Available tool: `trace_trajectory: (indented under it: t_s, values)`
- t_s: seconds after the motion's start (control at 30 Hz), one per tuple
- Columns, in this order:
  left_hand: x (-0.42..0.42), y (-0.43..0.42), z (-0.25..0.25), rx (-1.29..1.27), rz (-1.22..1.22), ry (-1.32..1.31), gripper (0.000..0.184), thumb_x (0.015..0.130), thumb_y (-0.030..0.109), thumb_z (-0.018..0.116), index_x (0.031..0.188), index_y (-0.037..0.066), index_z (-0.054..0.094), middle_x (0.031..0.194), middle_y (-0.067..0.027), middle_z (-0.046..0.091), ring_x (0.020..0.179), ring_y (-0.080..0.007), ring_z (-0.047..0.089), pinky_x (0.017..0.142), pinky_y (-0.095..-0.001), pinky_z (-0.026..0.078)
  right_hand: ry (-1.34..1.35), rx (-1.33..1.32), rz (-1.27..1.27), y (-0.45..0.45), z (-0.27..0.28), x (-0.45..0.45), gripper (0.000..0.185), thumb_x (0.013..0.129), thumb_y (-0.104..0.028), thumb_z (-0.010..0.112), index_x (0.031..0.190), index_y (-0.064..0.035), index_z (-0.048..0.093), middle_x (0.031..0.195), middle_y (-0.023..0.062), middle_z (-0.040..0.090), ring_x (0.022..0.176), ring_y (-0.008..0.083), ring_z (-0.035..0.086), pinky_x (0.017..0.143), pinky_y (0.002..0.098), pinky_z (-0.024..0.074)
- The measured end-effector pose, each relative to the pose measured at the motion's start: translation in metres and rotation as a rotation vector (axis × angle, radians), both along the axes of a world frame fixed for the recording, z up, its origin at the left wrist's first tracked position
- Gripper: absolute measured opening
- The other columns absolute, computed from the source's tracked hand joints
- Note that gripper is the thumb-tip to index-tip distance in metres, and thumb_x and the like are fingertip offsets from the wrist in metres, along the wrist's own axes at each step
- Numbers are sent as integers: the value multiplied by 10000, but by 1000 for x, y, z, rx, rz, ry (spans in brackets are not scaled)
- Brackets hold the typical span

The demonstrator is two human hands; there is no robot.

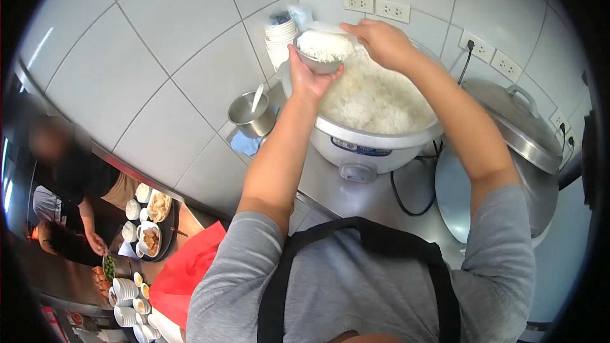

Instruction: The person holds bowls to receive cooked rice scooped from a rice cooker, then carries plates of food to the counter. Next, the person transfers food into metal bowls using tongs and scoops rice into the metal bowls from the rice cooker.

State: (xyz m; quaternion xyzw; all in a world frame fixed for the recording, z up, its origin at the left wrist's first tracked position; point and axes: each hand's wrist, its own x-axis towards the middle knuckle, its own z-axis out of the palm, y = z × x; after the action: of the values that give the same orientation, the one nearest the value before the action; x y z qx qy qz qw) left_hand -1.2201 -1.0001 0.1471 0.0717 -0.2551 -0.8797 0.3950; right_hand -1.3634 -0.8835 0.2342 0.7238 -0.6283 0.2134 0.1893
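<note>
My left hand (pixel 311 81) holds a small metal bowl (pixel 316 63) from below, its fingers around the side. White rice (pixel 324 46) is heaped in the bowl. My right hand (pixel 384 43) is closed on a pale rice paddle (pixel 323 26), blurred, whose blade lies over the rice. Both hands are above the far left rim of a large rice cooker (pixel 375 143). Cooked rice (pixel 381 105) fills much of the cooker.
A metal pot (pixel 252 121) with a white-handled utensil stands left of the cooker, near stacked white cups (pixel 279 41). A large lidded metal pot (pixel 524 127) stands right. Cords run along the counter. Another person (pixel 82 171) works at lower left beside dishes of food.
</note>
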Motion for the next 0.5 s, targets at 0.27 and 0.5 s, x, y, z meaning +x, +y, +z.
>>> trace_trajectory:
  t_s: [0.27,0.5]
  values:
    - [0,3,1,33,-68,-103,660,853,706,254,1266,226,443,1290,-77,470,1159,-297,416,868,-535,361,122,80,-65,19,-38,28,530,793,-17,459,1321,-1,412,890,169,584,761,319,616,627,410,507]
    - [-2,2,-4,-41,-86,-33,676,864,693,232,1301,212,420,1321,-103,441,1171,-317,412,864,-546,368,168,189,-122,6,4,6,464,850,-88,471,1314,-95,452,892,142,592,762,306,621,641,397,510]
